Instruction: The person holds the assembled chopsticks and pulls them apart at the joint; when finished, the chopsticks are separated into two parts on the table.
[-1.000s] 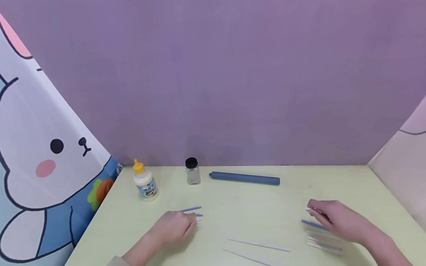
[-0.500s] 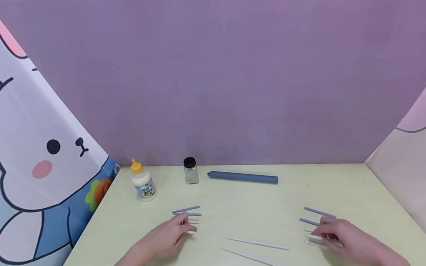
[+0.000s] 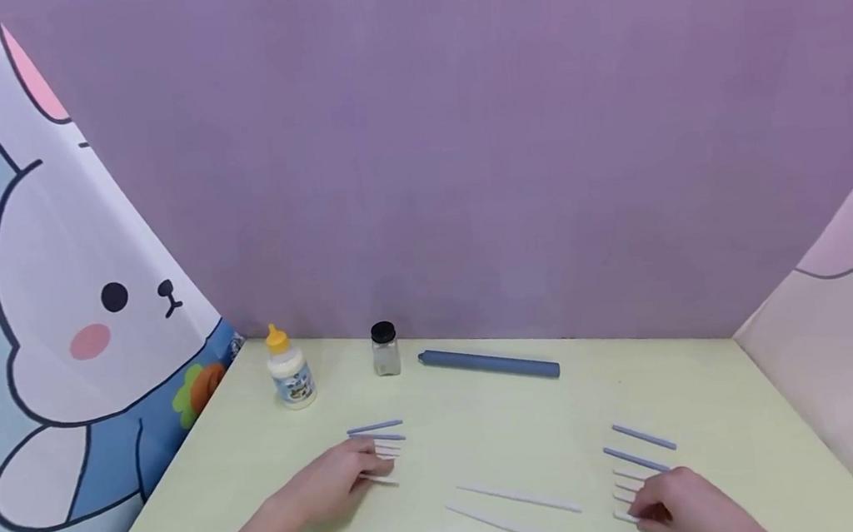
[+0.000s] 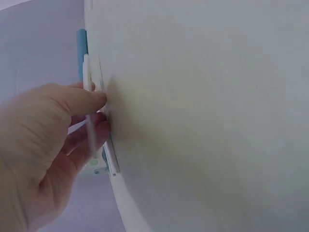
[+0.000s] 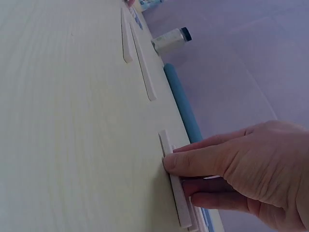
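Observation:
My left hand (image 3: 338,477) is at the left group of sticks. Its thumb and fingers pinch a white stick (image 4: 87,72), which looks blurred in the left wrist view. Just beyond lie two blue sticks (image 3: 376,426) and thin white sticks (image 3: 388,448), partly covered by the hand. On the right, my right hand (image 3: 690,508) pinches the nearest white stick (image 5: 179,200) of another row, thumb on its near face. Further white sticks (image 3: 628,486) lie beside it, their right ends hidden by the hand. Two blue sticks (image 3: 644,437) lie farther back.
Two long tapered white sticks (image 3: 518,499) lie between the hands. At the back of the pale table (image 3: 499,427) stand a glue bottle (image 3: 294,378) with a yellow cap and a clear jar (image 3: 386,357) with a black lid. Right of them lies a blue rod (image 3: 489,365).
Both hands have moved toward the near edge, from the blue sticks to the white ones. The blue sticks at both groups now lie uncovered. The two middle sticks stay in place.

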A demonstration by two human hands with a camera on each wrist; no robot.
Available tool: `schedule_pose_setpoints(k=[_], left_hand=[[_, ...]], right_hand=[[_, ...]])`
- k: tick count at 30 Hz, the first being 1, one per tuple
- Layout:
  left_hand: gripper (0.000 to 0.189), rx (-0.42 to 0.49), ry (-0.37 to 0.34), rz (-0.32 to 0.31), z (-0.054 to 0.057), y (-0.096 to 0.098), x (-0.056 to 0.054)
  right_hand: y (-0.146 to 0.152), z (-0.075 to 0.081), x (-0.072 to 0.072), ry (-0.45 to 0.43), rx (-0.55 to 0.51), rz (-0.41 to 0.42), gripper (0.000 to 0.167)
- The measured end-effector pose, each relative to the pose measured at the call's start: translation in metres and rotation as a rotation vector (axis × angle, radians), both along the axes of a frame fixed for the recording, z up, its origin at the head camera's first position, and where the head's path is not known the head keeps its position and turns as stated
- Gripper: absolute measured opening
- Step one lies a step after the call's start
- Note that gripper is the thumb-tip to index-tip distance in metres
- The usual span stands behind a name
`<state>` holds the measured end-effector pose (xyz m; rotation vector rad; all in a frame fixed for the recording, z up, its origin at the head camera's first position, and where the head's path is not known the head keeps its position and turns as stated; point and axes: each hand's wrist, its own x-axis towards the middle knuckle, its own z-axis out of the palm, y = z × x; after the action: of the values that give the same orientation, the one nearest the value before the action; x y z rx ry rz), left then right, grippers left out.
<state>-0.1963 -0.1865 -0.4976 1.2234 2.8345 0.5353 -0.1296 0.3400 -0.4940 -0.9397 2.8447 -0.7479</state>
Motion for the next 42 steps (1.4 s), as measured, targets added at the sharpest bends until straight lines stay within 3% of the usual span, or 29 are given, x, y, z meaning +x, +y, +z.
schedule_pose_setpoints(k=[3, 5, 8, 15, 20, 24, 25, 28, 33, 38, 42], left_hand=[[0.016, 0.036, -0.026, 0.026, 0.000, 0.002, -0.002], [0.012, 0.044, -0.037, 0.026, -0.001, 0.004, -0.001], [0.009, 0.039, -0.051, 0.017, -0.002, 0.007, 0.002], [0.011, 0.013, -0.074, 0.016, -0.001, 0.009, 0.008], [0.012, 0.039, -0.052, 0.106, 0.016, 0.012, 0.001], [0.012, 0.084, 0.003, 0.117, 0.034, 0.018, -0.002], [0.012, 0.096, 0.005, 0.104, 0.036, 0.021, -0.002], [0.011, 0.130, -0.032, 0.060, 0.037, 0.040, 0.000], [0.010, 0.101, -0.112, 0.015, 0.033, 0.091, 0.001], [0.009, 0.028, -0.087, -0.042, 0.026, 0.135, -0.001], [0.009, -0.011, -0.074, -0.062, 0.018, 0.150, -0.003]], right_hand=[[-0.002, 0.004, 0.001, -0.117, 0.024, -0.076, 0.009], [-0.002, 0.005, 0.002, -0.140, 0.030, -0.084, 0.011], [0.001, 0.002, 0.004, -0.139, 0.028, -0.050, 0.018], [0.007, -0.004, 0.007, -0.192, -0.025, 0.023, 0.011], [0.001, 0.012, 0.000, -0.012, -0.068, 0.068, 0.013], [-0.014, 0.026, -0.008, 0.205, -0.099, 0.073, 0.020], [-0.019, 0.028, -0.011, 0.224, -0.100, 0.071, 0.021], [-0.035, 0.031, -0.017, 0.261, -0.093, 0.084, 0.020], [-0.058, 0.027, -0.027, 0.132, -0.065, 0.114, 0.012], [-0.084, 0.020, -0.033, 0.003, -0.031, 0.110, 0.008], [-0.106, 0.011, -0.038, 0.004, -0.015, 0.133, 0.012]])
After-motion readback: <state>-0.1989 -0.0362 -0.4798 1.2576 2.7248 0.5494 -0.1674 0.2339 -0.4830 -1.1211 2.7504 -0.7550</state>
